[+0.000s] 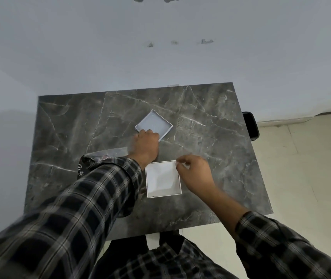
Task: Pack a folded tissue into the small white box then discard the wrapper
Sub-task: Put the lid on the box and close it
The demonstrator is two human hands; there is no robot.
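I see my right hand pinching the small white box rim; left hand curls on the lid (grip unclear); tissue looks light, soft.

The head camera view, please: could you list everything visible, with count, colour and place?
Table: one, dark grey marble pattern, centre of view.
Box: one, white, open, near middle of the table, with white tissue inside.
Lid: one, white, inner side up, farther back on the table.
Wrapper: one, clear and dark plastic, left of the box, partly under the left sleeve.
Black object: one, beyond the table's right edge; cannot tell what it is.
Wall: pale grey, behind the table.
Floor: light tiles, right.
Left hand: at the lid's near corner.
Right hand: at the box's far right corner.
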